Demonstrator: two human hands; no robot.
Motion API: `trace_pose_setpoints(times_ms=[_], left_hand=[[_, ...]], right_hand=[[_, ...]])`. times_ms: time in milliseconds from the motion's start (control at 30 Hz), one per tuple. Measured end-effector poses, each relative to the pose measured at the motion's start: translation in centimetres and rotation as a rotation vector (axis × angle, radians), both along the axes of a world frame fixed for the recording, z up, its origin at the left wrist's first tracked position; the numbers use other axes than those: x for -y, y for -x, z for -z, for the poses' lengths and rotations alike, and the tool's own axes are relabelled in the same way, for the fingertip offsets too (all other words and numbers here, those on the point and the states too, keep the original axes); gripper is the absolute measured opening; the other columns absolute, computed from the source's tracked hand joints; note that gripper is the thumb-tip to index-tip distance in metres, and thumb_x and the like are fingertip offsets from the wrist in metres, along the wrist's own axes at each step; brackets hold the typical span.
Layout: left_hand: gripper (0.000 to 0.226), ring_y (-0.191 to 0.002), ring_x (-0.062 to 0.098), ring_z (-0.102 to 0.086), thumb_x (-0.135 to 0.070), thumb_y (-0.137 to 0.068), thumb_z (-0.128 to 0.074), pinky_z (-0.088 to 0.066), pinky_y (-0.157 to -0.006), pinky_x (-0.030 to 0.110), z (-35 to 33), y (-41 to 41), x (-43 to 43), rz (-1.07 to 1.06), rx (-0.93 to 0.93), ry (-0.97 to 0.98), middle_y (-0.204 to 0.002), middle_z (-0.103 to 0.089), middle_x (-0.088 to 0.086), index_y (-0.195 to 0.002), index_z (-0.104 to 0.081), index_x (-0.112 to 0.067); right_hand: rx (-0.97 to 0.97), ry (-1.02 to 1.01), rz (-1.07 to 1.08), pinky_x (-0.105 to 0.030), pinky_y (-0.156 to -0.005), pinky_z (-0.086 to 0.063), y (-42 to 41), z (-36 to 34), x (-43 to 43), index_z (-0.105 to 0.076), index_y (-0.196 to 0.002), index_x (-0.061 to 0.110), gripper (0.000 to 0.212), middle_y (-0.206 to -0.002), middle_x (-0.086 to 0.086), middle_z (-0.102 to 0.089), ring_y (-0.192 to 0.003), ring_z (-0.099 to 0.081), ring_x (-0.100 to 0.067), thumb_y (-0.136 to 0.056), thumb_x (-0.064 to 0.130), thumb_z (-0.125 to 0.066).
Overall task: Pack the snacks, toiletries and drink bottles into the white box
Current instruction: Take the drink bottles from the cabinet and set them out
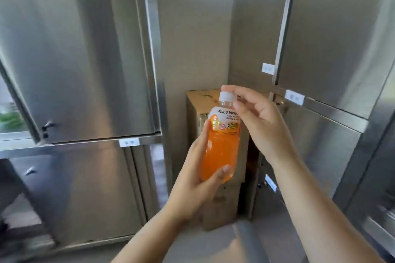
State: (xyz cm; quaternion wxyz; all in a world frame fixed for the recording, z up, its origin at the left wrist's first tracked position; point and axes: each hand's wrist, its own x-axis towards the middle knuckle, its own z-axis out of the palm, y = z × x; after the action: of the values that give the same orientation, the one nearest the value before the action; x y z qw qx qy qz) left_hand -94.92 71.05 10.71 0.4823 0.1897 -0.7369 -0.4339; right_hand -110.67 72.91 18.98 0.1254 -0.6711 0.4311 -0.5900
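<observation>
An orange drink bottle (pixel 221 147) with a white cap and a "Mogu Mogu" label is held upright in front of me. My left hand (pixel 192 179) grips its lower body, thumb across the front. My right hand (pixel 258 121) pinches the bottle at its white cap and neck from the right. The white box is not in view.
Steel cabinets stand on both sides, the left cabinet door (pixel 81 53) and the right cabinet door (pixel 333 34) swung open. A tall brown cardboard box (pixel 198 104) stands in the corner behind the bottle. Grey floor (pixel 213 245) lies below.
</observation>
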Motion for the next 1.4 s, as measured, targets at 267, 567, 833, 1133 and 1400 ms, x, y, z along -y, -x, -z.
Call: trace_pose_setpoints(times_ms=[267,567,833,1133,1400], left_hand=[[0.079,-0.126,0.011,-0.047,-0.032,-0.081,-0.066,-0.046,-0.098,0.045,-1.3,-17.1,1.9,-0.348,-0.062,0.001,-0.139,-0.042,-0.020,-0.137,-0.019,-0.062],[0.077,-0.124,0.008,-0.048,-0.032,-0.081,-0.068,-0.050,-0.094,0.038,-0.7,-27.1,6.2,-0.558,-0.142,-0.070,-0.141,-0.039,-0.017,-0.135,-0.022,-0.062],[0.075,-0.120,0.008,-0.052,-0.038,-0.079,-0.070,-0.052,-0.083,0.027,0.2,-32.4,15.2,-0.619,-0.175,-0.113,-0.137,-0.045,-0.019,-0.135,-0.026,-0.060],[0.076,-0.125,0.010,-0.049,-0.036,-0.082,-0.068,-0.050,-0.091,0.033,1.1,-39.0,26.1,-0.724,-0.172,-0.156,-0.139,-0.043,-0.021,-0.138,-0.023,-0.057],[0.079,-0.124,0.015,-0.050,-0.040,-0.079,-0.071,-0.050,-0.092,0.037,3.2,-49.6,31.7,-0.782,-0.231,-0.219,-0.140,-0.045,-0.016,-0.139,-0.023,-0.056]], right_hand=[[0.032,0.034,-0.368,-0.017,-0.076,-0.052,-18.0,-1.8,7.0,-0.060,-0.125,0.022,0.030,-0.117,0.008,-0.066,-0.106,-0.063,-0.008,-0.100,0.015,-0.044],[-0.018,-0.071,-0.628,-0.014,-0.072,-0.052,-29.0,-2.0,15.2,-0.061,-0.122,0.028,0.031,-0.107,0.007,-0.069,-0.101,-0.064,-0.005,-0.097,0.016,-0.048],[0.018,-0.128,-0.750,-0.009,-0.070,-0.049,-34.7,-1.6,26.0,-0.068,-0.112,0.026,0.033,-0.101,0.012,-0.071,-0.093,-0.066,-0.002,-0.099,0.008,-0.043],[0.056,-0.214,-0.869,-0.014,-0.065,-0.052,-42.4,-1.1,39.0,-0.072,-0.104,0.023,0.030,-0.096,0.010,-0.072,-0.086,-0.068,-0.007,-0.097,0.009,-0.046],[0.079,-0.306,-0.985,-0.015,-0.069,-0.052,-54.5,1.3,46.2,-0.073,-0.101,0.025,0.028,-0.101,0.012,-0.072,-0.092,-0.068,-0.008,-0.097,0.011,-0.049]])
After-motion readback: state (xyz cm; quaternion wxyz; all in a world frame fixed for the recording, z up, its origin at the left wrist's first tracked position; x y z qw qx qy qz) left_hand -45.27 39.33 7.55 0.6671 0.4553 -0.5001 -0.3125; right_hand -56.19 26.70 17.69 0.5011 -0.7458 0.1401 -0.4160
